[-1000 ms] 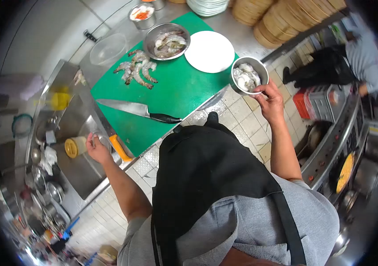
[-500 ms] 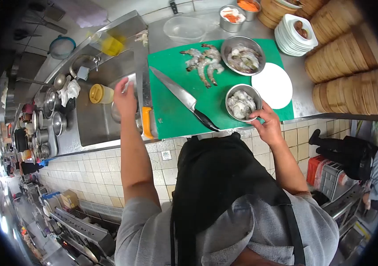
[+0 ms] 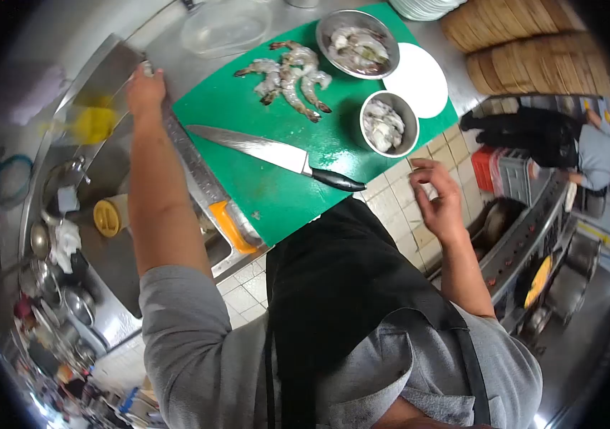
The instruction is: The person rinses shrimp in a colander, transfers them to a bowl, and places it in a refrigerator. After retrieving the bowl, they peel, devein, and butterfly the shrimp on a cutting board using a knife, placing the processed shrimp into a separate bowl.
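Observation:
My left hand reaches to the far corner between the sink and the counter. Its fingers are closed around a small pale bit that I cannot make out. Off the board's near edge, my right hand hangs empty with loosely curled fingers apart. Closest to it stands a small steel bowl of peeled shrimp. Several tail-on shrimp lie on the green cutting board, behind a large knife with a black handle. A wider steel bowl holds more shrimp.
A white round plate or lid lies right of the bowls. Behind the board is a clear plastic container. Bamboo steamers stand at the right. The sink holds a yellow-lidded jar. Another person is farther right.
My left hand has moved from above the sink to its far corner by the counter. My right hand has let go of the small bowl and drawn back. The view has turned.

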